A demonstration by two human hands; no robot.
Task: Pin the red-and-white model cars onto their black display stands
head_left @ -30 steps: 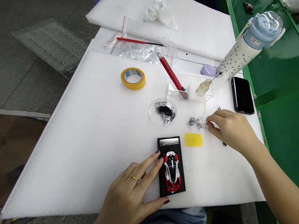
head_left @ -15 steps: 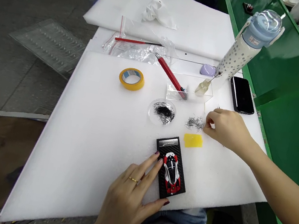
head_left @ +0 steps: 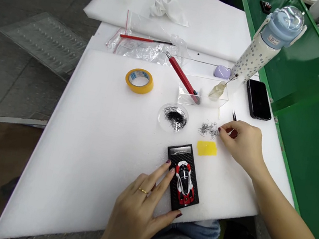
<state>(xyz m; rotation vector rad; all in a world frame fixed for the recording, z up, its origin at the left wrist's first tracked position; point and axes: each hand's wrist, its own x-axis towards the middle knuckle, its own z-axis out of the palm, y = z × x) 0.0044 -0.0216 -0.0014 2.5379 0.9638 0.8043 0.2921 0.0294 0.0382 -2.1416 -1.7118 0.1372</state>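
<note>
My left hand (head_left: 141, 202) grips the black textured base (head_left: 172, 160) of a small model car (head_left: 184, 183), fingertips at its left edge and thumb at the bottom corner. The car is red, white and black. My right hand (head_left: 242, 143) is closed in a pinch at the right side of a loose pile of fine black strands (head_left: 207, 129); anything between its fingertips is too small to make out. Dark pointed tips, like tweezers (head_left: 234, 115), poke out beyond this hand, which hides the rest. A yellow rectangle (head_left: 207, 148) lies between the pile and the base.
A round clear dish (head_left: 160, 123) holds more black strands. Behind stand a clear box (head_left: 183, 99) with a red pen-like knife (head_left: 183, 78) and a small bottle (head_left: 217, 90). Yellow tape (head_left: 138, 87), a phone (head_left: 258, 99) and a tall dotted water bottle (head_left: 254, 58) are around.
My right hand has turned, so its curled fingers and dark nails show more, and its forearm has swung lower. The left hand keeps its hold on the base. The view has shifted slightly.
</note>
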